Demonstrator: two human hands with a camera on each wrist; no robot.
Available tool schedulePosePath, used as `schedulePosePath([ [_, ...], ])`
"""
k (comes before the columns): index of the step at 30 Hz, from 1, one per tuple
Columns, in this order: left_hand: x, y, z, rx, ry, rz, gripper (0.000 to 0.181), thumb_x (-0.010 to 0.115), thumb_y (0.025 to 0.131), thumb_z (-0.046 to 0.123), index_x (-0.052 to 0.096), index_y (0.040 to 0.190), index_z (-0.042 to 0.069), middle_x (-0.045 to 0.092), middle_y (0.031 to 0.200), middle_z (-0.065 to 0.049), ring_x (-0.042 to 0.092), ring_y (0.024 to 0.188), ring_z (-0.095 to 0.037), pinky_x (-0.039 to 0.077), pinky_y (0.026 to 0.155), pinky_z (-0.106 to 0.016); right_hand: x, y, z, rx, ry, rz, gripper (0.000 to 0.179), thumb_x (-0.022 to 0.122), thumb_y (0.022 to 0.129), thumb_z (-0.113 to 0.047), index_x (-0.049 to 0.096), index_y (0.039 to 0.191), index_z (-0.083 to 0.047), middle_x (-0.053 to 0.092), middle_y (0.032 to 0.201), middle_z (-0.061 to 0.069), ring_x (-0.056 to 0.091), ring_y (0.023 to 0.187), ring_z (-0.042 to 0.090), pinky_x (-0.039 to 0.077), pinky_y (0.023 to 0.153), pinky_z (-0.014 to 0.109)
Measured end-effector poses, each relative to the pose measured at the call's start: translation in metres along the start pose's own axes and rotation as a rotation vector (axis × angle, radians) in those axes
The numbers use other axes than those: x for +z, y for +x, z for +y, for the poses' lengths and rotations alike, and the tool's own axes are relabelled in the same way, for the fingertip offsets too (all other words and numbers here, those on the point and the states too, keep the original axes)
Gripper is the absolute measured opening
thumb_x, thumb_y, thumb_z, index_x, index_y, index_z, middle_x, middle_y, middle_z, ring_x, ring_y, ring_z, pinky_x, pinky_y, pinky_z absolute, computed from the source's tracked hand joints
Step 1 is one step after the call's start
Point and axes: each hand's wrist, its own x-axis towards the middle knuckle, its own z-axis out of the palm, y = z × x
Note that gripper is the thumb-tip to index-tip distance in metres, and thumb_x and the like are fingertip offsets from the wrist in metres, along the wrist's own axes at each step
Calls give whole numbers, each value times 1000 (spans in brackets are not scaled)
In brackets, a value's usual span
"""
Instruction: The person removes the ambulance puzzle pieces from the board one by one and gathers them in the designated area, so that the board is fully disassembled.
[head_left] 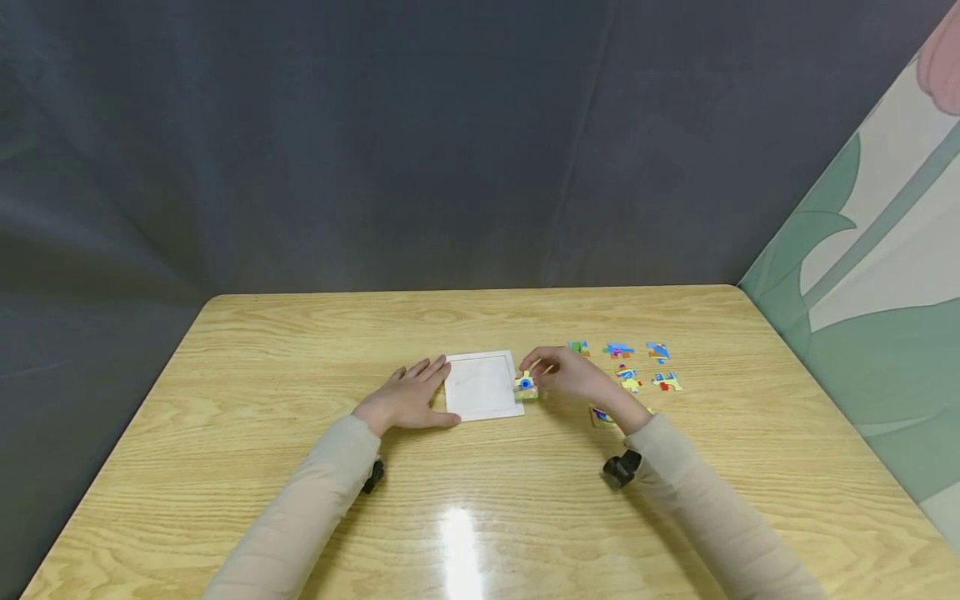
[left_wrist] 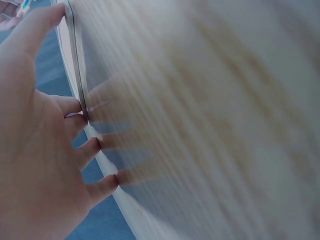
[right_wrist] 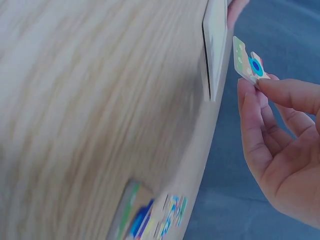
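Note:
A white puzzle tray (head_left: pixel 480 387) with a raised rim lies on the table, its inside bare. My left hand (head_left: pixel 411 400) rests at the tray's left edge, fingers spread and fairly straight, thumb at the near corner; the left wrist view shows the fingertips (left_wrist: pixel 109 181) down on the tabletop and tray edge. Between thumb and fingers my right hand (head_left: pixel 573 375) pinches a puzzle piece (right_wrist: pixel 253 64), yellow and green with a blue ring. In the head view that puzzle piece (head_left: pixel 526 385) is over the tray's right rim, and the right wrist view shows it raised above the table.
Several loose puzzle pieces (head_left: pixel 619 350) lie on the wooden table (head_left: pixel 525 517) to the right of the tray. Another puzzle piece (head_left: pixel 602 417) lies partly hidden under my right forearm. A dark curtain (head_left: pixel 450 150) hangs behind the table, and a patterned wall (head_left: pixel 885 333) stands at the right.

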Motion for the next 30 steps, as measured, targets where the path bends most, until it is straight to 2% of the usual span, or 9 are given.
schedulePosePath([
  [8,-1,1,0,-1,-11,-4,88,52,90,59,10,156,18,0,164,-1,4,151,-28,6,122,-55,-16,-11,8,35,-4,50,27,50,88,8,61,112,9,64,97,22,59,82,16,47,65,23],
  [19,1,4,-2,-9,2,5,89,52,89,61,12,155,18,2,164,-1,6,151,-29,8,121,-55,-44,-34,18,108,68,71,32,52,94,-4,54,125,6,60,102,18,60,85,23,52,76,37],
  [25,2,4,-2,-12,8,2,89,52,89,61,11,155,18,2,164,-1,6,151,-28,8,122,-55,-54,-44,22,128,88,89,36,53,95,-6,52,128,7,59,107,18,60,86,13,55,82,36],
  [30,1,4,-3,-9,8,0,89,52,89,61,11,155,18,2,163,-1,6,151,-29,8,121,-55,-62,-53,27,144,75,106,37,52,95,-6,51,129,7,59,105,17,61,82,15,54,78,37],
])
